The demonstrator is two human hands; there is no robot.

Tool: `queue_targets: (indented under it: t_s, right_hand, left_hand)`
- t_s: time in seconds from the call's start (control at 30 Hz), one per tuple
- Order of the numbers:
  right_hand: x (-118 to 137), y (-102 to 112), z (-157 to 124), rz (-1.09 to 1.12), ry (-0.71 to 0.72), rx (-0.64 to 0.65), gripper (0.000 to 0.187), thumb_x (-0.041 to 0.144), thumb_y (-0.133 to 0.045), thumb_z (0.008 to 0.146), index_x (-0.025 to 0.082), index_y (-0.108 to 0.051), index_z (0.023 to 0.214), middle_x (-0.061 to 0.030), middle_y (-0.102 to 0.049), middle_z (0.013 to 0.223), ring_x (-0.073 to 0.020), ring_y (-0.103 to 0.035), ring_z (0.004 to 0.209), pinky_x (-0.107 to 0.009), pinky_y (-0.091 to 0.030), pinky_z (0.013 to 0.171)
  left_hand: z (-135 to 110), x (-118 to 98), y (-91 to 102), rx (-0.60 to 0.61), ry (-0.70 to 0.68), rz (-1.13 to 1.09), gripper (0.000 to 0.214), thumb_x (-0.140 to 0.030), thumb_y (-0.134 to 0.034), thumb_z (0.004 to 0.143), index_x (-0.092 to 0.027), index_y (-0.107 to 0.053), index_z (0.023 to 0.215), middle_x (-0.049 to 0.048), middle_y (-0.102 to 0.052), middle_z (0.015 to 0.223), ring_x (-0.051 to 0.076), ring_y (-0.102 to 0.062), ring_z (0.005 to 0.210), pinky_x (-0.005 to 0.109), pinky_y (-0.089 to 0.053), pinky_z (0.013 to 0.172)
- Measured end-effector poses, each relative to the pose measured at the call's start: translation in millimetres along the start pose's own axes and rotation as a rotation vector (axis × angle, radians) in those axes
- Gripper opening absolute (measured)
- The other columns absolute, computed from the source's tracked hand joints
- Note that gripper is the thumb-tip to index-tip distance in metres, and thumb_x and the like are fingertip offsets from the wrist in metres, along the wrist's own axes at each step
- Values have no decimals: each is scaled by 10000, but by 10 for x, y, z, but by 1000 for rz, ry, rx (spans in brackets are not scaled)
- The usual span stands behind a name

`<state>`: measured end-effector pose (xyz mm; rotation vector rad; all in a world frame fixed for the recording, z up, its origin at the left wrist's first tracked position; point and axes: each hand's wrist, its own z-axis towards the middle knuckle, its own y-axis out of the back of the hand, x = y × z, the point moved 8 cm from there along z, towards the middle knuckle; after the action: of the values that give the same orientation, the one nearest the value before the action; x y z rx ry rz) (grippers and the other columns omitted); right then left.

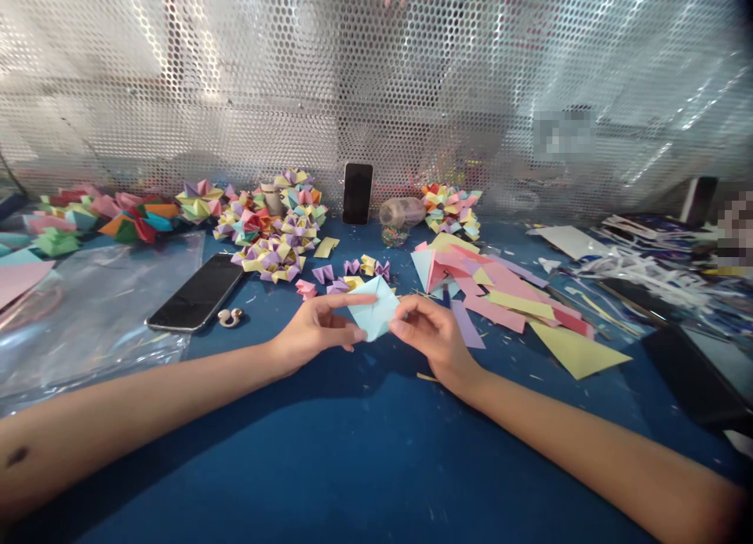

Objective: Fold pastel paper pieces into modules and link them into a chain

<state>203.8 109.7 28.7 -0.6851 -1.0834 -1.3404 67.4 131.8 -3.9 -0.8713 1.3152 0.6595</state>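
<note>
Forearms (170,395), 2 hands (435,336) on blue paper (376,317)

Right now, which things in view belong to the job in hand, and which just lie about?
Job, likely:
- light-blue paper, held by left hand and right hand
- loose paper sheets
- small folded pieces

Lying about, seemingly:
- flat phone
- upright phone
- clear plastic sheet

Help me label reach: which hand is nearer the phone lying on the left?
Left. The left hand is right of the phone; the right hand is farther right, beyond the light-blue paper.
</note>
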Motion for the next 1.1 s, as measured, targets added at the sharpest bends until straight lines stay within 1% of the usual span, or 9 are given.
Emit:
queue_targets:
  t_s: [0.2,0.3,0.4,0.53,0.63,0.73,0.83,1.0,1.1]
  right_hand:
    - [-58,49,-19,-101,-90,-133,160,332,-632,771,200,-568,710,9,-563,679,-130,-553,636,-281,-450,612]
    - [-57,60,-26,-151,-72,-161,169,334,-638,761,198,-560,700,14,-557,659,-123,-550,605,-271,-450,574]
    - [-50,68,-25,-186,-55,-172,173,329,-649,750,198,-558,683,21,-548,639,-113,-540,590,-259,-454,556]
    - [-67,63,-25,-163,-69,-171,172,341,-662,739,207,-555,752,13,-595,673,-129,-592,620,-271,-483,581]
    - [-109,51,-32,-89,-116,-172,277,364,-674,729,219,-494,882,1,-651,727,-151,-642,622,-295,-511,603]
    - [-122,46,-32,-48,-131,-177,338,373,-683,720,221,-427,880,0,-666,715,-155,-651,585,-296,-516,594]
    - [-121,47,-21,-39,-135,-174,358,367,-691,716,223,-432,916,17,-651,663,-154,-645,575,-282,-509,564]
    - [-171,-42,-15,-57,-190,-49,574,350,-725,685,244,-428,1164,5,-671,692,-188,-656,627,-321,-524,583]
    - [-153,-54,-20,-89,-173,-38,540,363,-691,723,235,-440,1184,9,-668,661,-187,-658,608,-341,-534,618]
  left_hand:
    - [-13,-15,-46,38,11,28,575,-138,-696,682,-107,-528,1231,51,-695,702,106,-607,626,198,-495,590]
    - [-28,-38,-56,20,8,69,544,-160,-698,687,-115,-547,1208,34,-688,692,93,-587,592,213,-496,609]
    - [-27,-53,-47,-11,-11,139,529,-198,-719,675,-139,-569,1180,-2,-652,635,88,-567,563,205,-467,571]
    - [-11,-49,-48,-12,-41,219,530,-205,-725,664,-143,-575,1169,-26,-602,574,72,-511,500,192,-399,497]
    - [-8,-37,-44,-12,-55,234,527,-225,-716,672,-135,-572,1171,-26,-585,564,67,-474,475,192,-357,459]
    - [-15,-26,-33,-20,-59,248,527,-244,-713,679,-137,-569,1175,-26,-574,555,67,-458,465,193,-334,442]
    - [-28,-27,-41,-21,-59,250,517,-237,-716,674,-139,-574,1161,-26,-573,560,66,-457,468,192,-333,444]
    - [-44,-63,-67,-30,-63,259,475,-234,-715,664,-130,-600,1114,-17,-593,599,63,-472,475,187,-347,451]
    - [-41,-70,-67,-28,-70,271,477,-246,-712,667,-138,-599,1118,-22,-586,594,60,-467,465,182,-332,438]
